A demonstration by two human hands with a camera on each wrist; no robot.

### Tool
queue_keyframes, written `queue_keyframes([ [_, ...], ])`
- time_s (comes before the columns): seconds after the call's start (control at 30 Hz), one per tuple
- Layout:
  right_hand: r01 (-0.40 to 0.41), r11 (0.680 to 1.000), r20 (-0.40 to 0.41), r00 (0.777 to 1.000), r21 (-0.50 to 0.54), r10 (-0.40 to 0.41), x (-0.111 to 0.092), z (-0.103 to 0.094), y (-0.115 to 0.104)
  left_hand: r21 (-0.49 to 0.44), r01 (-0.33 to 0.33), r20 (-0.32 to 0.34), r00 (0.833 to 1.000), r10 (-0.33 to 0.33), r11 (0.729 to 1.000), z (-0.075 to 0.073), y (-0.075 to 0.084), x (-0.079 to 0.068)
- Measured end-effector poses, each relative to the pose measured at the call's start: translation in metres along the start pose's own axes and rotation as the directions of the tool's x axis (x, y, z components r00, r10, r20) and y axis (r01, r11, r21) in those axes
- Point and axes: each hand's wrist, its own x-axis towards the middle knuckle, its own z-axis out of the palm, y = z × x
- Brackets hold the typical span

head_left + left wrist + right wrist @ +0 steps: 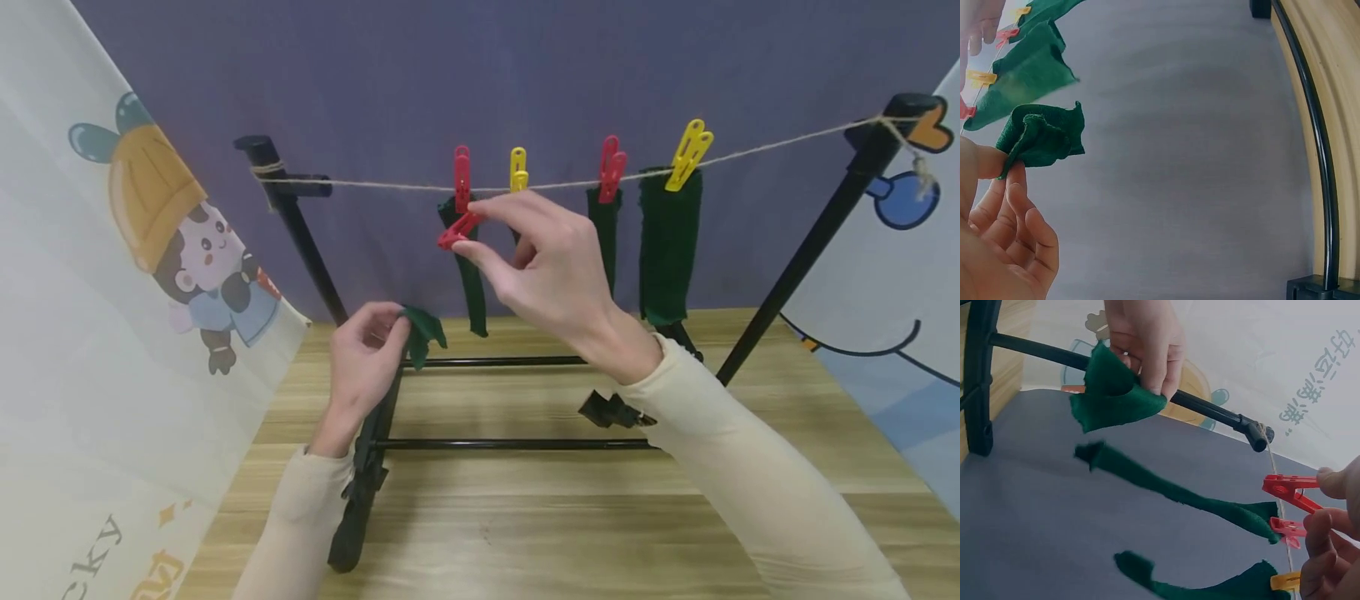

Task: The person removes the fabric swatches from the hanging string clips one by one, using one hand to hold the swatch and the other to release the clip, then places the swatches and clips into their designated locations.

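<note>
My left hand (pixel 365 354) pinches a small green cloth (pixel 423 332) by its edge, low beside the rack's left post; in the left wrist view the cloth (pixel 1047 134) hangs crumpled from thumb and fingertips. Up near the line, my right hand (pixel 551 267) holds a red clothespin (pixel 459 231) between thumb and index finger. In the right wrist view this clothespin (pixel 1288 489) lies close to the string. Behind it, another red clothespin (pixel 462 179) fixes a narrow green cloth (pixel 472 292) to the string (pixel 397 186).
Farther right, a yellow clothespin (pixel 518 169), a red clothespin (pixel 611 171) and another yellow clothespin (pixel 690 156) pin green cloths (pixel 667 250) to the string. It runs between two black posts (pixel 802 258). Black crossbars (pixel 510 444) run low over the wooden table (pixel 487 517).
</note>
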Motion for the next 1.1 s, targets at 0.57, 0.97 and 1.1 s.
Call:
queue_keyframes([
  [0.57,0.010,1.000,0.031,0.999,-0.004,-0.010,-0.031,-0.008,0.018,-0.013,-0.011,0.025,1.000,0.011,1.000,0.002,-0.004,-0.008],
  [0.97,-0.045,0.997,0.054,0.998,0.055,0.042,-0.054,-0.011,0.028,-0.008,-0.006,0.053,0.999,0.006,1.000,0.004,-0.028,-0.013],
  [1.1,-0.078,0.995,0.066,0.995,0.066,0.074,-0.064,-0.012,0.031,-0.017,0.019,0.074,0.997,-0.018,1.000,0.001,-0.009,-0.018],
])
